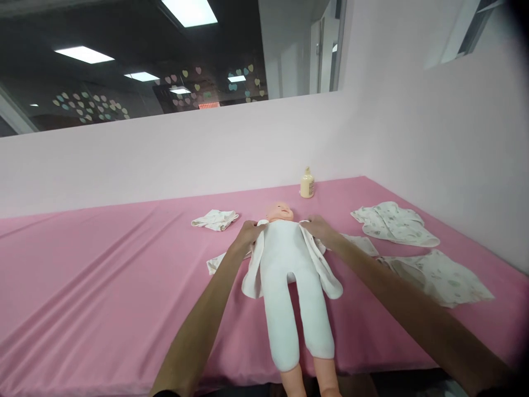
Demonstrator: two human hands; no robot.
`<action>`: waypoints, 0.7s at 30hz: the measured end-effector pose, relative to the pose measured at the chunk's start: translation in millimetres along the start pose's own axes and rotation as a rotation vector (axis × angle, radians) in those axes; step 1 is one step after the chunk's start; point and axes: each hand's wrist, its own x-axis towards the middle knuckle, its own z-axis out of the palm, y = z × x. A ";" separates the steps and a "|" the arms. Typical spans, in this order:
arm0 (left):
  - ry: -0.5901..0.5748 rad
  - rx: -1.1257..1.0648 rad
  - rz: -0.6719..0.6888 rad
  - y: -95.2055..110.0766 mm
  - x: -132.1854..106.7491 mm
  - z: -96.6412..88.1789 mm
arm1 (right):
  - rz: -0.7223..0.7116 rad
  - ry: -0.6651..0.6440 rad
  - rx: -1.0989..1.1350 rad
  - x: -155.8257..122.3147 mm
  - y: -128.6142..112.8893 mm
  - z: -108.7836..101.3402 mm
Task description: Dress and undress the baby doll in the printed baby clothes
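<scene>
A baby doll [284, 259] with a white cloth body lies on its back, head away from me and feet at the near edge. Under its back and along its sides is a small white baby jacket [253, 275], its front spread apart. At the doll's shoulder on the left, my left hand [248, 231] is closed on the jacket's edge. My right hand [318, 229] pinches the other edge beside the opposite shoulder. The jacket's sleeves are partly hidden behind my forearms, and the fingertips are hard to make out.
A pink sheet [103, 275] covers the table. Folded patterned cloth [215, 220] lies at the left of the doll's head. Printed baby garments [394, 223] lie at the right. Near the white wall [165, 160] stands a cream pump bottle [307, 184].
</scene>
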 end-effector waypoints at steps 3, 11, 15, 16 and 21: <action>-0.028 -0.049 0.057 11.7 0.8 15.0 | -0.006 0.014 0.041 12.9 -15.5 11.6; -0.059 0.064 0.170 17.8 0.7 36.9 | -0.179 -0.089 -0.020 14.2 -34.1 37.0; 0.055 0.216 0.272 17.0 -2.8 32.2 | -0.203 -0.123 -0.058 4.0 -26.4 26.5; 0.085 0.250 0.285 17.4 -2.5 32.1 | -0.195 -0.123 -0.072 2.3 -25.4 24.4; 0.147 0.319 0.308 18.1 1.5 32.9 | -0.149 -0.075 -0.165 0.0 -24.9 23.4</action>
